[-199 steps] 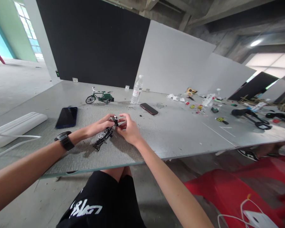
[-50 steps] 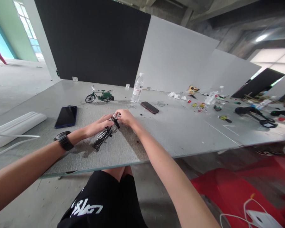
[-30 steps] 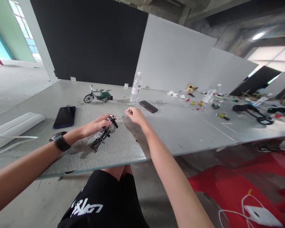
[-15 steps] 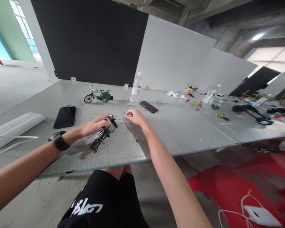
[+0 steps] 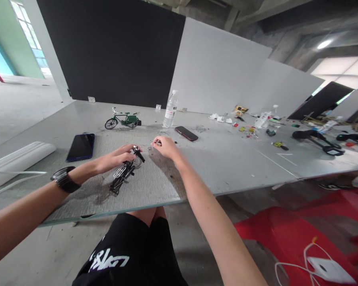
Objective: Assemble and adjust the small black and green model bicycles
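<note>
left hand [image 5: 115, 157] grips the black model bicycle [image 5: 123, 172] lying on the table [image 5: 226, 167], fingers curled; right hand [image 5: 164, 145], just beside it, pinches a small metal part [image 5: 154, 141].

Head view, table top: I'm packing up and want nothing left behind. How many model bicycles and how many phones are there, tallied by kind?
Model bicycles: 2, the green bicycle and the black bicycle held by the left hand
Phones: 2, the blue phone and the dark red phone
Total: 4
</note>
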